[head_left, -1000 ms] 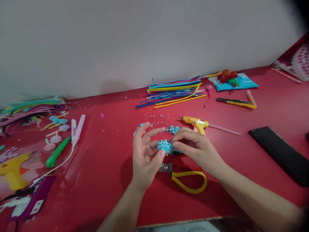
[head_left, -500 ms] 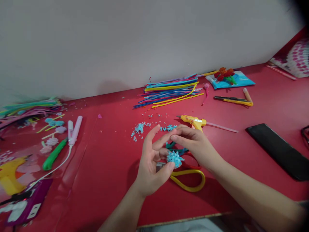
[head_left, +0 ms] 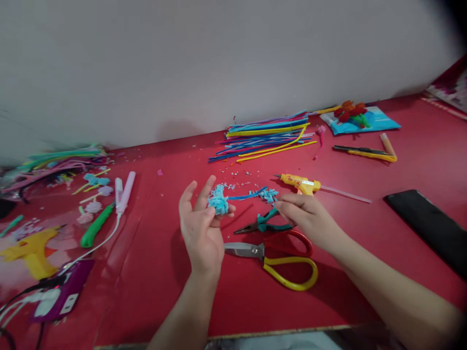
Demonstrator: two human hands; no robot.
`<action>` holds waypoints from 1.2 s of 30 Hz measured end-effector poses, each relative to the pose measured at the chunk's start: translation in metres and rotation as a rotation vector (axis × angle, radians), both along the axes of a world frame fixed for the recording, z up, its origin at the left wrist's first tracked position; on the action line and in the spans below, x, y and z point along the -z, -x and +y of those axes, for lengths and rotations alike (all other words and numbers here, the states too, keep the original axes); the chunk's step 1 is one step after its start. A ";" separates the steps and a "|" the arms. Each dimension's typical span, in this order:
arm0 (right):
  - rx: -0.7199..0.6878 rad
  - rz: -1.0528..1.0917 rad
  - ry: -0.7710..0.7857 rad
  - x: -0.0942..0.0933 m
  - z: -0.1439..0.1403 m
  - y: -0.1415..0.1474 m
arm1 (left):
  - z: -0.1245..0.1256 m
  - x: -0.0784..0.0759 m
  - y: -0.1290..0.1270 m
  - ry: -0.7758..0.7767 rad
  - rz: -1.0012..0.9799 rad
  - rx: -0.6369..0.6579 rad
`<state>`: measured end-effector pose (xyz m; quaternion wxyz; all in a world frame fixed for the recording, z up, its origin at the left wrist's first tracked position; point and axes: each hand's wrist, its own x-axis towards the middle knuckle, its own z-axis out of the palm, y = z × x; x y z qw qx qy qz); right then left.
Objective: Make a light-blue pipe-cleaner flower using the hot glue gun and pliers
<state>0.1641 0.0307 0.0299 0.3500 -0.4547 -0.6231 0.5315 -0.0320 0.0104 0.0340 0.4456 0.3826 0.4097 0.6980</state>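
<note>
Dim, even indoor light falls from above onto a red worktop [head_left: 153, 272], which shows faint sheen along its creases and soft shadows under both forearms. The picture is slightly soft overall, blurrier toward the left edge. The upper right corner darkens, and straight lines bow near the borders

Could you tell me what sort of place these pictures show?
Probably a home or hobby craft table. A heap of coloured pipe cleaners lies by the wall, a yellow glue gun and scissors lie on the red cover, and the left hand holds a fluffy blue pompom.
</note>
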 end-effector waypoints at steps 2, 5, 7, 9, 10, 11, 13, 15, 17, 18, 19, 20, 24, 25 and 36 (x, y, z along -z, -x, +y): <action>-0.101 -0.057 -0.021 0.002 -0.003 0.003 | 0.000 0.001 -0.001 0.014 -0.007 0.010; -0.125 -0.117 -0.109 0.003 -0.008 0.007 | -0.004 0.003 -0.006 0.028 -0.014 0.076; -0.043 -0.087 -0.167 0.001 -0.010 0.011 | -0.007 0.004 -0.011 0.049 -0.021 0.138; 0.005 -0.017 -0.159 -0.001 -0.011 0.014 | -0.010 0.006 -0.016 0.063 -0.019 0.196; 0.008 0.034 -0.120 -0.002 -0.012 0.015 | -0.011 0.007 -0.018 0.068 -0.012 0.214; 0.003 0.096 -0.067 -0.003 -0.012 0.017 | -0.012 0.008 -0.020 0.073 -0.006 0.233; -0.026 0.218 0.031 -0.004 -0.013 0.019 | -0.013 0.009 -0.022 0.087 0.004 0.268; -0.046 0.278 0.062 -0.005 -0.014 0.019 | -0.013 0.010 -0.023 0.095 0.009 0.289; -0.019 0.266 0.034 -0.006 -0.014 0.017 | -0.012 0.010 -0.021 0.087 0.008 0.275; 0.006 0.267 0.016 -0.007 -0.013 0.015 | -0.011 0.010 -0.019 0.076 0.005 0.253; 0.041 0.285 -0.003 -0.008 -0.013 0.012 | -0.009 0.009 -0.017 0.063 -0.003 0.219; 0.083 0.312 -0.024 -0.008 -0.011 0.010 | -0.008 0.009 -0.015 0.053 -0.012 0.181; 0.154 0.212 -0.075 -0.001 -0.004 0.001 | -0.002 0.007 -0.008 0.053 -0.025 0.076; 0.101 0.096 -0.068 0.002 -0.002 0.001 | -0.002 0.007 -0.008 0.057 -0.023 0.075; 0.086 0.186 0.042 -0.009 -0.006 0.013 | -0.012 0.009 -0.022 0.077 0.077 0.212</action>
